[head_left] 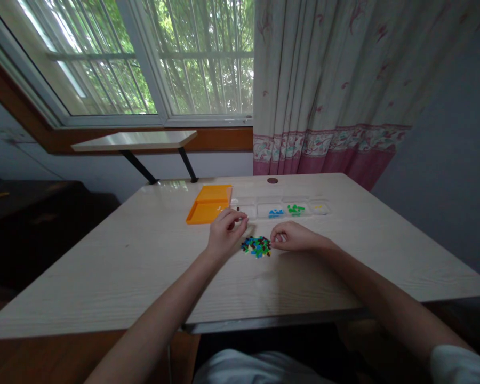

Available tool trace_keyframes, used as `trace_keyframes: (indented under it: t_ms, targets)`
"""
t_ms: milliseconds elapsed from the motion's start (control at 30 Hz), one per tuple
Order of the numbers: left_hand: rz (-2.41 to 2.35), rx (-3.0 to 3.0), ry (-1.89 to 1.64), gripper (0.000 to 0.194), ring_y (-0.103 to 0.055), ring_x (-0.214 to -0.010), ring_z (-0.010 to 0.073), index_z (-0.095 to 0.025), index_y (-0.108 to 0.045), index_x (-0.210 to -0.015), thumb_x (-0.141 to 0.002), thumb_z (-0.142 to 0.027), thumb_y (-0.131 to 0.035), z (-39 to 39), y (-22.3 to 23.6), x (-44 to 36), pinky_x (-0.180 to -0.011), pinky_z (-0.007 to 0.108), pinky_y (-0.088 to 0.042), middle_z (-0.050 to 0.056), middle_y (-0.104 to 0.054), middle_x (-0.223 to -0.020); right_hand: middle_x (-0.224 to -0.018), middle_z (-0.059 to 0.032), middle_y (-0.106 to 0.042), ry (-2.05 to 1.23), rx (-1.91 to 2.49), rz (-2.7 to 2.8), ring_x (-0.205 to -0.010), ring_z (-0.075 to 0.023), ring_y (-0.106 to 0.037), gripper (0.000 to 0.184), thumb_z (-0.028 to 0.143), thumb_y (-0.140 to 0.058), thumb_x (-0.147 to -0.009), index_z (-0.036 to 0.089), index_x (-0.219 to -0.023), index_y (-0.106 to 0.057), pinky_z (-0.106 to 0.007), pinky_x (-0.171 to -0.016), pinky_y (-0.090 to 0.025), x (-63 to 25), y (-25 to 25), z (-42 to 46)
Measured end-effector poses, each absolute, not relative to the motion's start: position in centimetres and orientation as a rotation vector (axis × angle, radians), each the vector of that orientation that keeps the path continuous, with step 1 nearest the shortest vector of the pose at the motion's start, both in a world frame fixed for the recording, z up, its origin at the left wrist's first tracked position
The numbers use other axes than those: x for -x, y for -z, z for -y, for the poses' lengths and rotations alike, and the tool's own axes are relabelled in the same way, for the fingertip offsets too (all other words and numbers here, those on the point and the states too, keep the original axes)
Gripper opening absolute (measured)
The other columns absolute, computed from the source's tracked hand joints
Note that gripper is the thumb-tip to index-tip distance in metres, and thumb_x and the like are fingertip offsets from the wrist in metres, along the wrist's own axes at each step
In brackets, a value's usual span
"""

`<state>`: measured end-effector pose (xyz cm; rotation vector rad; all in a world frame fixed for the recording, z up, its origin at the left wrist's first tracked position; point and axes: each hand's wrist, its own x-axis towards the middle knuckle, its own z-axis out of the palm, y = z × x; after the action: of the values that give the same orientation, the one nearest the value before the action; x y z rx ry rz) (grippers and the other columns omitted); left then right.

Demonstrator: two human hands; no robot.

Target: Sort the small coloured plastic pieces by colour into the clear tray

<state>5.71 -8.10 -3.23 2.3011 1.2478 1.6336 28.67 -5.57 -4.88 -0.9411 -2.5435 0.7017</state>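
Observation:
A small heap of mixed coloured pieces (256,246), blue, green, dark red and yellow, lies on the table between my hands. My right hand (290,236) is at the heap's right edge, fingers curled and tips pinched together; whether a piece is between them is too small to see. My left hand (227,229) hovers near the clear tray's left end, thumb and forefinger closed on something tiny. Behind the hands, the clear tray (250,212) has compartments with blue pieces (276,213), green pieces (295,209) and a few yellow pieces (318,207).
An open orange case (198,216) lies left of the clear tray, with a few pale bits in it. A raised shelf (136,140) on black legs stands at the back left. A round dark disc (272,181) sits near the table's (124,277) back edge.

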Motion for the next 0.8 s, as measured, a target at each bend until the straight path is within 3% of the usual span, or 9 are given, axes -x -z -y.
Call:
trace_keyframes:
  t_ms: [600, 800]
  targets:
    - [-1.266, -2.369, -1.724, 0.008, -0.048, -0.058, 0.0085, -0.017, -0.062, -0.079, -0.079, -0.022, -0.056, 8.3, 3.2, -5.7, -0.051, 0.02, -0.037, 0.001, -0.057, -0.068, -0.07, -0.0004, -0.061, -0.726, 0.913, 2.57, -0.061, -0.0107, -0.054, 0.015, 0.028, -0.06, -0.075, 0.017, -0.083, -0.066, -0.019, -0.055, -0.038, -28.5, 4.9, 5.4]
    - [-1.576, -2.325, -1.617, 0.012, -0.05, -0.061, 0.0107, -0.017, -0.063, -0.08, -0.079, -0.027, -0.055, 6.3, 4.1, -3.7, -0.055, 0.022, -0.038, 0.001, -0.056, -0.068, -0.073, -0.0014, -0.061, -0.682, 0.928, 2.569, -0.062, -0.0117, -0.053, 0.012, 0.023, -0.055, -0.078, 0.017, -0.084, -0.063, -0.02, -0.055, -0.037, -28.6, 5.1, 5.2]
